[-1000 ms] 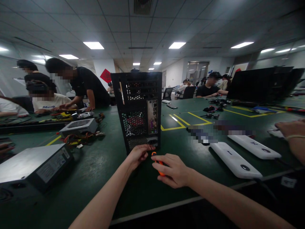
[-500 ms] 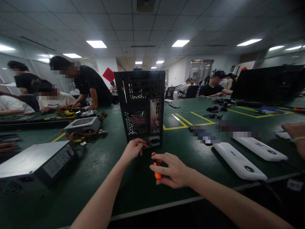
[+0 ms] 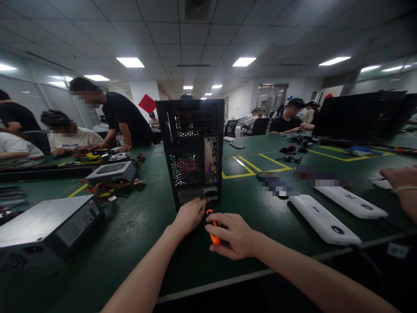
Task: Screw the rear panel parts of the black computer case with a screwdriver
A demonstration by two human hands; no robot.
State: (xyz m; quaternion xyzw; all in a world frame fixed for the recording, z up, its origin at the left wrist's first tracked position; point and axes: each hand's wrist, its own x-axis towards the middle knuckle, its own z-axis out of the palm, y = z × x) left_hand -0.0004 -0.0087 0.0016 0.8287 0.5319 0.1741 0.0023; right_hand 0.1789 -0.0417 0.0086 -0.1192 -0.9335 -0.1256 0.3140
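A black computer case (image 3: 193, 148) stands upright on the green table, its back panel with ports and mesh vents turned toward me. My right hand (image 3: 233, 237) grips an orange and black screwdriver (image 3: 214, 234) just in front of the case's lower right corner. The screwdriver points toward the case; its tip is hard to make out near my left fingers. My left hand (image 3: 190, 216) is at the bottom edge of the back panel, below the power socket (image 3: 211, 194). Its fingers are drawn together near the screwdriver's tip, and what they hold, if anything, is hidden.
A loose power supply (image 3: 74, 217) lies at the left, with another power supply (image 3: 112, 170) and its cables behind it. White numbered devices (image 3: 321, 217) lie at the right. Black monitors (image 3: 355, 115) stand beyond. A co-worker's hand (image 3: 402, 184) rests at the right edge.
My left hand has moved right along the case's bottom edge, toward the screwdriver's tip. The screwdriver in my right hand has hardly moved. The view has shifted slightly.
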